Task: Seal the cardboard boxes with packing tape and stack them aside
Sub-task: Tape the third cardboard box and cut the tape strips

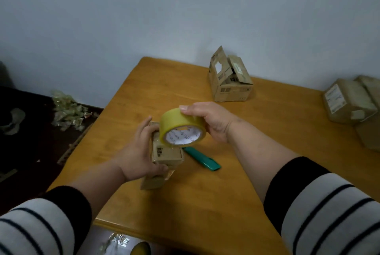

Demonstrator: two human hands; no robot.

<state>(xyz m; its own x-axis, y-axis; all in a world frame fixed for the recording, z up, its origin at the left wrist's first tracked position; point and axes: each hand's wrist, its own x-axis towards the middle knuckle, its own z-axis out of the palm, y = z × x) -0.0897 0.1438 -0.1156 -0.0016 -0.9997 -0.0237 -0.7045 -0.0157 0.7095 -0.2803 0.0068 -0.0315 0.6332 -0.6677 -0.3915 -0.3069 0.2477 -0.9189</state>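
Note:
My left hand (138,155) grips a small cardboard box (167,155) and holds it just above the wooden table (236,182). My right hand (209,120) holds a roll of yellowish packing tape (182,126) against the box's upper end. A second small box or flap (152,181) lies under the held one. An open cardboard box (230,78) with raised flaps stands at the far side of the table. Closed boxes (349,102) sit stacked at the right edge.
A green utility knife (202,159) lies on the table just right of the held box. Crumpled tape scraps (67,111) lie on the dark floor to the left. A wall rises behind the table. Another tape scrap (115,243) shows below the near table edge.

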